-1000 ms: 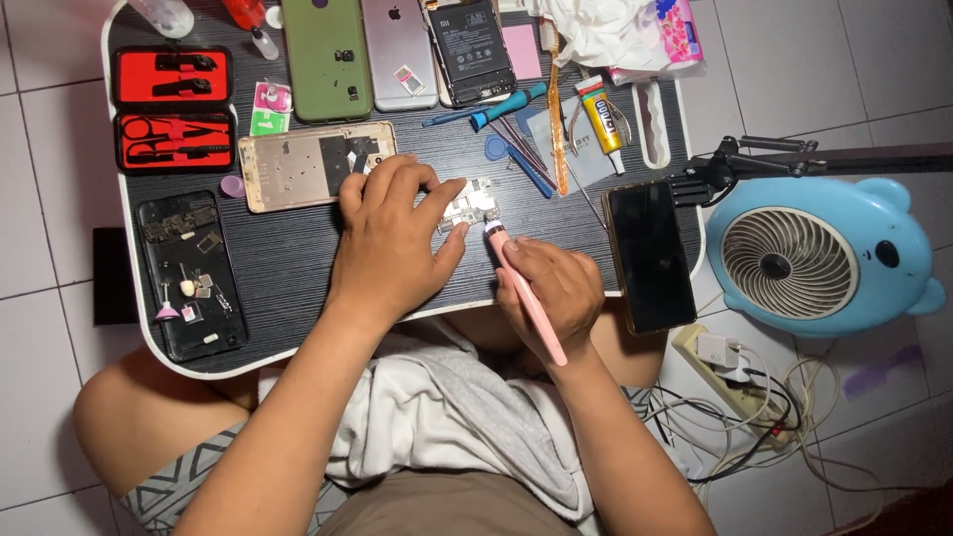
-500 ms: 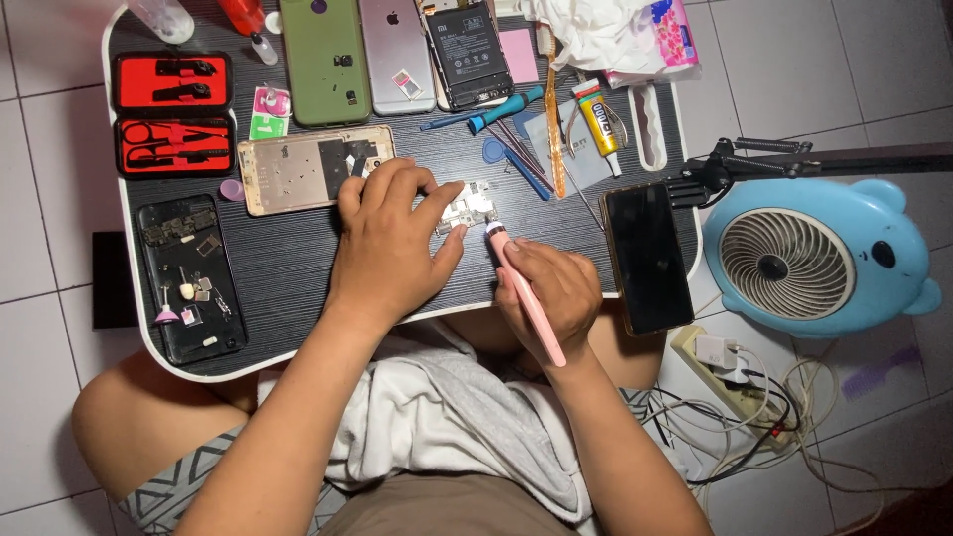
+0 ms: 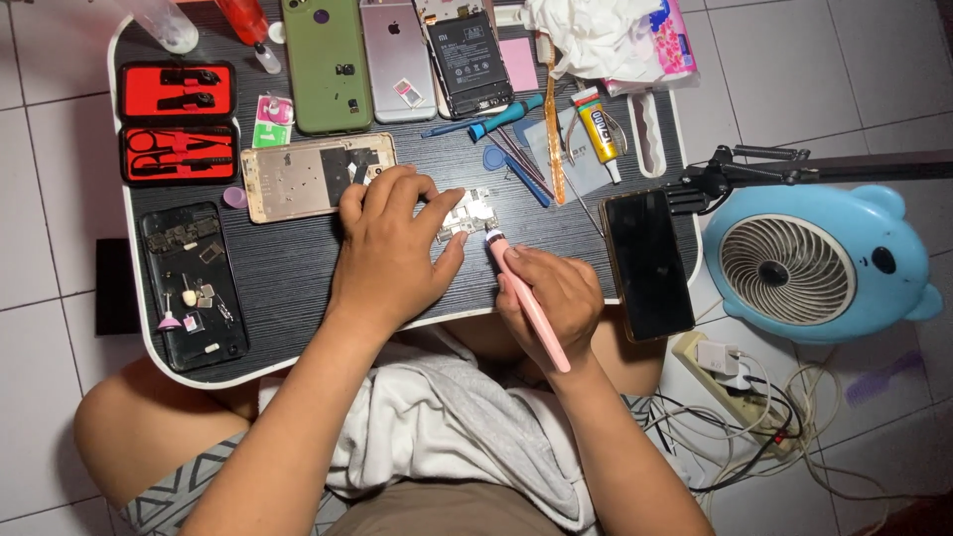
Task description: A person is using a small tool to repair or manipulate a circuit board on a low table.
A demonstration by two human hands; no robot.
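- Fingers of the left hand (image 3: 392, 253) press down on a small metal circuit board (image 3: 465, 211) on the black lap table (image 3: 288, 273); the right hand (image 3: 551, 298) is closed around a pink pen-shaped tool (image 3: 526, 298).
- Around them: a gold phone frame (image 3: 313, 177) just left of the left hand, an opened black phone (image 3: 194, 283) further left, 2 red tool cases (image 3: 177, 124), 3 phones (image 3: 397, 55) along the far edge, blue pry tools (image 3: 516, 164), a glue tube (image 3: 596, 124) and a dark phone (image 3: 647, 263) to the right.
- The tool's long axis runs diagonally, its tip pointing up-left at the board.
- The left hand hides much of the board; whether the tip touches it is unclear.
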